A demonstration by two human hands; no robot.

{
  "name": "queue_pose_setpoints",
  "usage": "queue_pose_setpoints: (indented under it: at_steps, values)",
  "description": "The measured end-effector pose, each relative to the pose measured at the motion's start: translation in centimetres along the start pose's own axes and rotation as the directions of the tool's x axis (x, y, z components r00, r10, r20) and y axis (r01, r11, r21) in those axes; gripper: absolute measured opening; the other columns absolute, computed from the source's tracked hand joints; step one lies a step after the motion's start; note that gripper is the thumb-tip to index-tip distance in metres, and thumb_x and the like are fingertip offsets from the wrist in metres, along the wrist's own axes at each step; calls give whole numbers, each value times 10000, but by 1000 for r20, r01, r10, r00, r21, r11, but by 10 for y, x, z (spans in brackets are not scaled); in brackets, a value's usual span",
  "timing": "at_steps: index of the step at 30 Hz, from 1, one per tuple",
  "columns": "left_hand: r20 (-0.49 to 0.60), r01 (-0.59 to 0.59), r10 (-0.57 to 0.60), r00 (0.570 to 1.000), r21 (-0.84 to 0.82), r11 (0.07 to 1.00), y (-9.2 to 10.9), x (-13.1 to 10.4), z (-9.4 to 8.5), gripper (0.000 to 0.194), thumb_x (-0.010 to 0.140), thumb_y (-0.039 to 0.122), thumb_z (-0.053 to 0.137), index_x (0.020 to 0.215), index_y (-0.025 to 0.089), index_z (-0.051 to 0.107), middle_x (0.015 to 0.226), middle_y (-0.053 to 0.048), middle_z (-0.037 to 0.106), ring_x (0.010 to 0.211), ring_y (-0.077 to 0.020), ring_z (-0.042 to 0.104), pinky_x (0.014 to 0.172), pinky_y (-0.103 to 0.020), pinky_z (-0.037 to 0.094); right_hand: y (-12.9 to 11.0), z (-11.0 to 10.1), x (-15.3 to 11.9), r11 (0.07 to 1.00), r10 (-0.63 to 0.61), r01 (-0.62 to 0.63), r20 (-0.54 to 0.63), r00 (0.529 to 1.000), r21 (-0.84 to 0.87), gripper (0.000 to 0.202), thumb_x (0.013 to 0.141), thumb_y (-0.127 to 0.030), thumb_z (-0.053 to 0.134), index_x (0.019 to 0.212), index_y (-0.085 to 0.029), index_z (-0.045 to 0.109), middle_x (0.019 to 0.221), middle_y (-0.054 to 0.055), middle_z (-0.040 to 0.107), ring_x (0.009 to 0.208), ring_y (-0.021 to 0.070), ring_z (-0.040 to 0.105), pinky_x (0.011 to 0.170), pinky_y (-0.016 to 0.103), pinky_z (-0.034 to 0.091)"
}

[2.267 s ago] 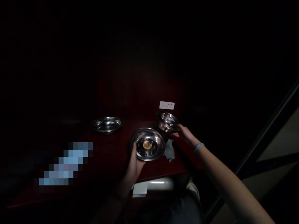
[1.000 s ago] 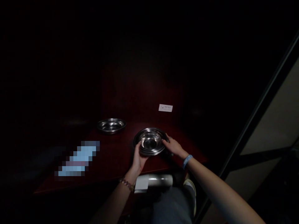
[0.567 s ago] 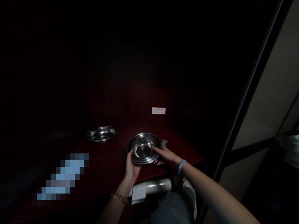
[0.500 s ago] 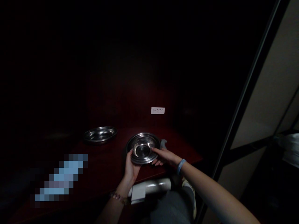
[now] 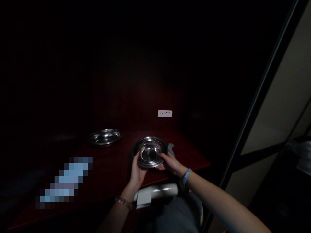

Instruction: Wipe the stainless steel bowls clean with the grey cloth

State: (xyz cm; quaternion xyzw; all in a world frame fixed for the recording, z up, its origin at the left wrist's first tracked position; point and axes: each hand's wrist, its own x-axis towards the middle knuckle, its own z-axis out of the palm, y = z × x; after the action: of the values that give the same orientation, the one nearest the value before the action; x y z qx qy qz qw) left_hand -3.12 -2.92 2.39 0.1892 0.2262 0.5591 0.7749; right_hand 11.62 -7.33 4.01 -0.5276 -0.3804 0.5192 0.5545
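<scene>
A shiny round metal bowl [image 5: 148, 154] with a wide rim is held over the front part of the dark red table. My left hand [image 5: 138, 170] grips its left front side, thumb over the rim. On the right side, my right hand [image 5: 170, 163] holds the same bowl, thumb on the inside and fingers beneath. A second metal dish [image 5: 105, 138] rests on the table at the back left. Just behind my right hand lies a grey cloth-like item [image 5: 171, 149], partly hidden.
The dark red table [image 5: 109, 165] bears a pixelated bluish patch [image 5: 70, 179] at the left. Below its front edge are a white roll [image 5: 165, 191] and a white box [image 5: 144, 197]. A white socket [image 5: 165, 113] is on the back wall. A dark frame post slants at the right.
The view has shifted slightly. Both hands still hold the bowl, and the right fingers beneath it show less.
</scene>
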Motion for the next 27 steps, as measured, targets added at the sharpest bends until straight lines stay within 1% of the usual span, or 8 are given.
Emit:
queue_pose_setpoints:
  at_steps: [3, 6, 9, 14, 19, 24, 27]
  values:
    - [-6, -34, 34, 999, -19, 999, 0, 0, 0, 273, 956, 292, 520, 1104, 150, 700, 1036, -78, 761, 955, -185, 697, 913, -308, 559, -3, 2, -2, 1000, -3, 3, -10, 1000, 4, 338, 893, -319, 618, 1180, -225, 466, 698, -32, 642, 502, 122, 636, 526, 231, 557]
    - [25, -42, 42, 999, -20, 999, -1, 0, -1, 262, 961, 287, 519, 1076, 153, 712, 1066, -76, 760, 978, -183, 695, 911, -298, 560, -4, 3, -3, 1000, -5, 6, -22, 1000, 3, 277, 908, -284, 576, 1156, -220, 470, 697, -35, 645, 517, 120, 645, 539, 233, 564]
    - [50, -39, 40, 998, -12, 999, -1, 0, -2, 275, 968, 303, 513, 1079, 155, 717, 1106, -81, 754, 1008, -188, 694, 912, -296, 562, -1, 2, -1, 1000, -17, 17, -32, 999, -1, 271, 913, -291, 571, 1152, -219, 465, 711, -24, 657, 526, 123, 653, 510, 220, 545]
    - [51, -21, 21, 998, -1, 1000, -2, 3, -3, 293, 968, 328, 515, 1101, 160, 715, 1140, -84, 746, 1044, -203, 686, 929, -327, 564, 1, 0, 1, 1000, -4, 4, -61, 998, -5, 317, 903, -336, 622, 1153, -214, 471, 735, 2, 669, 517, 126, 650, 459, 194, 504]
    - [29, -18, 19, 999, -16, 1000, -1, 2, -3, 300, 964, 319, 510, 1127, 164, 708, 1136, -83, 748, 1050, -206, 686, 937, -328, 560, -1, 3, -3, 1000, 3, -4, -62, 998, -14, 282, 944, -313, 546, 1196, -220, 459, 788, 17, 691, 534, 117, 652, 484, 201, 526]
    - [5, -15, 15, 1000, -36, 999, 0, 1, -1, 314, 957, 297, 510, 1163, 156, 700, 1082, -85, 759, 1014, -207, 692, 945, -342, 557, 0, 3, -5, 1000, 6, -7, -43, 999, -14, 395, 915, -377, 608, 1243, -243, 433, 771, 9, 692, 552, 135, 667, 481, 211, 536]
    - [-9, -10, 10, 1000, -50, 999, 0, 1, -1, 311, 958, 292, 506, 1159, 156, 700, 1042, -77, 767, 967, -197, 699, 932, -335, 564, 2, 0, -4, 999, 47, -47, -26, 999, -18, 387, 902, -427, 627, 1194, -236, 462, 752, 15, 686, 563, 142, 674, 467, 210, 538]
